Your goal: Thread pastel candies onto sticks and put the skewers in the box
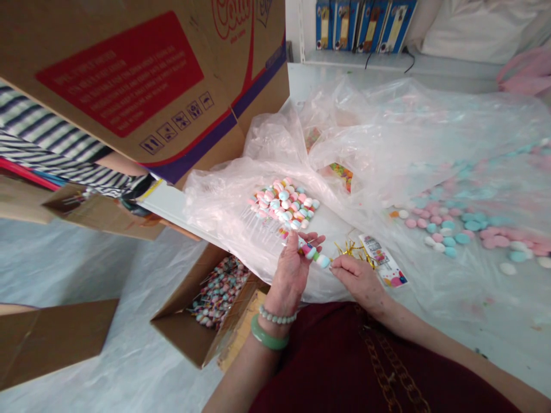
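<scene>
My left hand (295,261), palm up, has its fingers curled round a marshmallow skewer (321,259) with a colourful band and white, blue and green pieces. Close to the tip of that skewer, my right hand (357,278) pinches its thumb and forefinger together; whatever is between them is too small to name. Gold twist ties (353,249) lie just beyond the right fingers, beside a printed card (390,267) with coloured dots. Past the left hand rests a pile of marshmallow skewers (286,201), their white sticks pointing toward me, on clear plastic sheeting (215,195).
A large printed carton (129,74) stands at the left. Below the table edge, an open box (172,318) holds many skewers. Loose pink, blue and white marshmallows (439,226) spread at right. Binders (365,26) line the back shelf. Behind the carton shows another person's striped sleeve (47,126).
</scene>
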{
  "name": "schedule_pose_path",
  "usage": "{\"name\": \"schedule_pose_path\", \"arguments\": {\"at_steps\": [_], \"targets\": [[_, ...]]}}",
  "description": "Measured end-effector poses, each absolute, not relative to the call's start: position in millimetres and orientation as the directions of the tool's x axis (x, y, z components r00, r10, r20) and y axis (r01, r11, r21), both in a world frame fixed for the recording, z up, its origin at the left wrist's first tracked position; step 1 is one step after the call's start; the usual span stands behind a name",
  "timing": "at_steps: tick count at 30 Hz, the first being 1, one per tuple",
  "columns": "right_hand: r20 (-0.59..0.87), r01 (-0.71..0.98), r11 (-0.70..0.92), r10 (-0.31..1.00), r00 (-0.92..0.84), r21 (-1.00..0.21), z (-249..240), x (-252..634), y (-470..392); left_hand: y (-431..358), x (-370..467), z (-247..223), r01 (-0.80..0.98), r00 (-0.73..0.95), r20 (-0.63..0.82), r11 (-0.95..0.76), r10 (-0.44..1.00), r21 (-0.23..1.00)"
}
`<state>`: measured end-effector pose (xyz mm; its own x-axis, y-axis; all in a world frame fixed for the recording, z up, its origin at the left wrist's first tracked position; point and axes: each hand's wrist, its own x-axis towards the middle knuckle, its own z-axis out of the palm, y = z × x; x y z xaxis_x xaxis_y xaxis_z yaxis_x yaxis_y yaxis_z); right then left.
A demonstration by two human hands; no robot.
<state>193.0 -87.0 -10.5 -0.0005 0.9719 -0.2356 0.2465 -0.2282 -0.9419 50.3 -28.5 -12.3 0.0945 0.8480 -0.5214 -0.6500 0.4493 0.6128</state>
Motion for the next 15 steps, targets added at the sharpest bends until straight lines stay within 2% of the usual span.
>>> {"name": "schedule_pose_path", "arguments": {"at_steps": [3, 5, 7, 11, 15], "targets": [[-0.404, 0.007, -0.405, 0.915, 0.011, -0.915, -16, 194, -85, -27, 50, -11, -0.66, 0.143, -0.557, 0.498, 0.818, 0.562], [-0.543, -0.236, -0.541, 0.837, -0.066, -0.807, -19, 197, -83, -24, 45, -11, -0.653, 0.213, -0.592, 0.564, 0.778, 0.506], [-0.609, -0.398, -0.63, 0.769, -0.196, -0.667, -21, 202, -81, -21, 37, -10, -0.626, 0.279, -0.61, 0.622, 0.742, 0.47], [-0.627, -0.485, -0.73, 0.673, -0.392, -0.481, -20, 209, -79, -19, 25, -11, -0.574, 0.269, -0.597, 0.623, 0.756, 0.531], [-0.622, -0.509, -0.722, 0.679, -0.391, -0.468, -21, 209, -78, -24, 28, -15, -0.548, 0.243, -0.553, 0.583, 0.797, 0.6]]}}
